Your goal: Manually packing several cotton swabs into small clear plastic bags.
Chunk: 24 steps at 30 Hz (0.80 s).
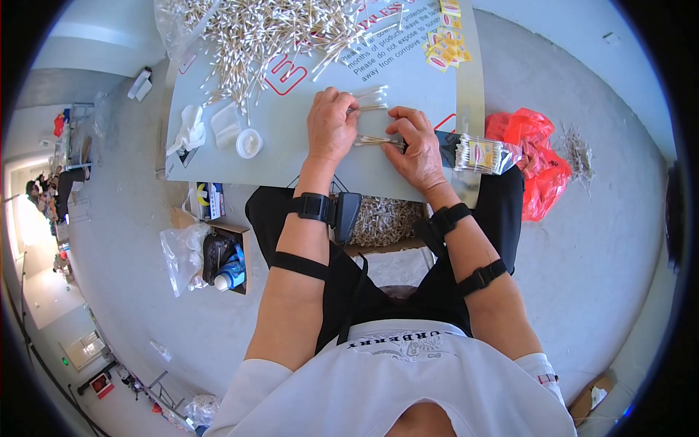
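My left hand (333,125) is over the table with its fingers curled together around the ends of a few cotton swabs (374,106), whose white tips point right. Close by on the right, my right hand (418,149) pinches a second small bunch of cotton swabs (369,140) between thumb and fingers; these lie roughly level and point left. Beyond both hands spreads a large loose heap of cotton swabs (280,33). Next to my right hand, at the table's near right edge, sits a clear packet of cotton swabs (478,154) with a yellow label.
Yellow labels (445,51) lie at the table's far right. On the left are a small round white tub (249,143) and a crumpled white wrapper (189,130). A red plastic bag (535,156) hangs beyond the right edge. Below the table, a box (386,220) holds more swabs.
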Tool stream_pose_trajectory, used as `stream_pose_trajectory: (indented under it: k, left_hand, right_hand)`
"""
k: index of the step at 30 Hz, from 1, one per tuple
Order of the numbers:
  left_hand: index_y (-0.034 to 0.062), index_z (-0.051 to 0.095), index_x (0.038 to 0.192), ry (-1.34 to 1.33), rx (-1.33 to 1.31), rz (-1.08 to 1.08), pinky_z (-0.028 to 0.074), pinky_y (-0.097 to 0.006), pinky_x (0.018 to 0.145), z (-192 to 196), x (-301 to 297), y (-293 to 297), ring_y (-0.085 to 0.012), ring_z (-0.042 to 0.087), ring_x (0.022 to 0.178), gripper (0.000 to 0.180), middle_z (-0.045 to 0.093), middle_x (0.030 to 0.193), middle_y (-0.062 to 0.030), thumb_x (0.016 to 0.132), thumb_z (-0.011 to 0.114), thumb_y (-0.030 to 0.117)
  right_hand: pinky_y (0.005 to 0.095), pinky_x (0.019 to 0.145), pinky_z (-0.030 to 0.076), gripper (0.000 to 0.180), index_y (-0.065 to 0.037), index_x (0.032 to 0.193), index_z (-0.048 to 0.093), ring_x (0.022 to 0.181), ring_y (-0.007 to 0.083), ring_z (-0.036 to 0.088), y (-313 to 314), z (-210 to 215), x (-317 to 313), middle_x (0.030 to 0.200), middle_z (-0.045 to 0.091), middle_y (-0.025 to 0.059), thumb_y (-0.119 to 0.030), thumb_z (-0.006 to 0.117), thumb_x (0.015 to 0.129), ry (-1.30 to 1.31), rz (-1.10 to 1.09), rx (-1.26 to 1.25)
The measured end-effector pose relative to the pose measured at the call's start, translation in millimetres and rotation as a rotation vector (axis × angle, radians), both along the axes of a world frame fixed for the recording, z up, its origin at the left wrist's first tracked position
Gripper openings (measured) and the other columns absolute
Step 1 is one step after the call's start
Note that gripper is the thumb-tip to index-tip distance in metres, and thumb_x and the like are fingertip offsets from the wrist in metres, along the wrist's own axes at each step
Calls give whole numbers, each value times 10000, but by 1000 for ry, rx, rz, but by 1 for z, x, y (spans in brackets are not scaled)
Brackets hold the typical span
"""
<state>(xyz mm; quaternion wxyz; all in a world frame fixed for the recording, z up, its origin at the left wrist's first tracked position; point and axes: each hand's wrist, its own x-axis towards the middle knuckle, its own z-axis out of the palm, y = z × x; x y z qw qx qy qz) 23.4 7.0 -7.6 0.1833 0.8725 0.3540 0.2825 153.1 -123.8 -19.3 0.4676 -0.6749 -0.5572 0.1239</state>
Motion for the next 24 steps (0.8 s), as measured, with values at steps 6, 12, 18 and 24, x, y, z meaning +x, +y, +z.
stream_pose_trajectory:
  k: [6, 12, 18, 24]
  left_hand:
    - [91, 605, 755, 9, 6, -14, 478, -412, 725, 0, 0, 2, -283, 560, 841, 178, 546, 815, -53, 673, 743, 15]
    - [92, 636, 864, -77, -45, 28, 474, -412, 776, 0, 6, 4, -293, 549, 934, 204, 565, 910, -59, 691, 726, 31]
    - [94, 635, 899, -49, 62, 19, 440, -421, 825, -6, 9, 19, -305, 539, 966, 197, 569, 942, -61, 721, 703, 43]
    - [96, 624, 834, -30, 35, -43, 434, -432, 785, -12, 13, -20, -298, 528, 917, 129, 554, 912, -53, 738, 701, 55]
  right_hand:
    - [424, 934, 440, 238, -37, 856, 584, 1091, 325, 548, -1, 0, 0, 1161, 585, 106, -51, 704, 651, 17, -1, -2]
    - [423, 916, 463, 236, -23, 858, 574, 1069, 346, 557, -1, 0, 2, 1149, 587, 122, -31, 693, 655, 63, -16, 36]
    - [418, 930, 464, 306, -21, 934, 577, 1087, 354, 550, 0, 3, -1, 1174, 582, 131, -42, 704, 656, 100, -30, 37]
    - [409, 982, 445, 593, -34, 1225, 544, 1207, 362, 497, 0, 7, -1, 1354, 484, 160, -80, 719, 660, -142, -104, 30]
